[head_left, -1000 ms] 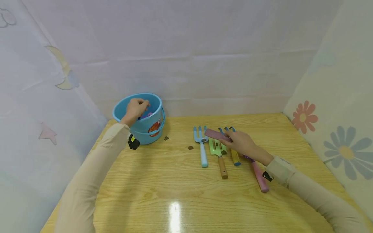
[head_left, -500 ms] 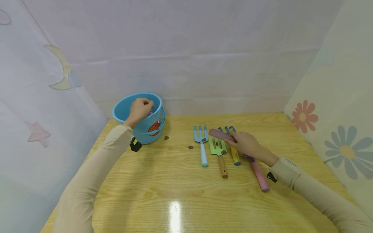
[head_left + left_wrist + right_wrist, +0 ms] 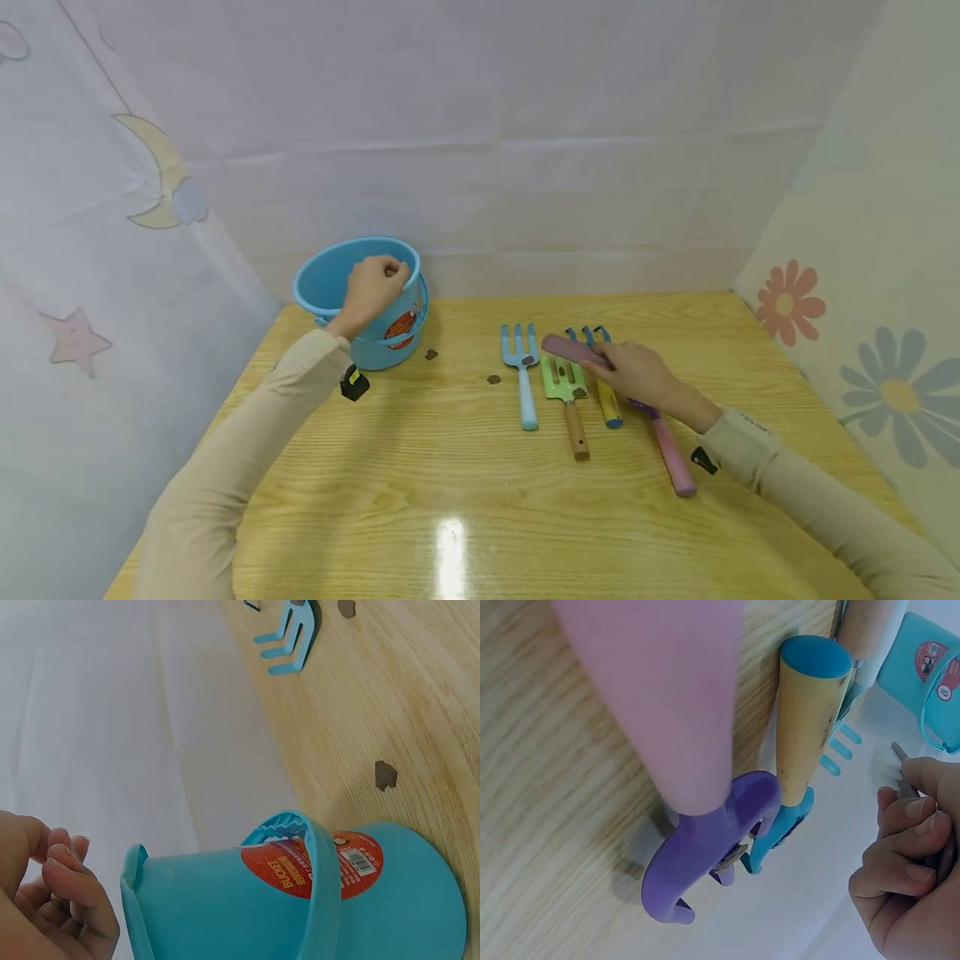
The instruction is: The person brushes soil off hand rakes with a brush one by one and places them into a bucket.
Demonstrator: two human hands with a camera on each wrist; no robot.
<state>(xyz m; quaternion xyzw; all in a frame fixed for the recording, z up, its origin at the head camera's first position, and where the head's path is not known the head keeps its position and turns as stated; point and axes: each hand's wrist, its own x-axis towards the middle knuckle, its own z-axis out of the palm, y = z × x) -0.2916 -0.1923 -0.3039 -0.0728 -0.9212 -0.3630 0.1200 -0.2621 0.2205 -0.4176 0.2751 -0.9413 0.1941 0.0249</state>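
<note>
My left hand hangs at the right rim of the blue bucket, fingers loosely curled. In the left wrist view nothing shows in that hand, beside the bucket's rim. My right hand grips a brush with a mauve back, held over the laid-out tools. Pale bristles show beyond the fingers in the right wrist view. Below it lie a light-blue hand fork, a green fork with a wooden handle, a yellow-handled cultivator and a pink-handled purple cultivator.
Brown dirt-like bits lie on the wooden table, one clod by the bucket and another clod left of the forks. More bits rest on the fork heads. A pale wall cloth stands behind the table.
My left hand has shifted right, from over the bucket's inside to its right rim. A purple thing seen earlier inside the bucket is now hidden. The brush has moved slightly right.
</note>
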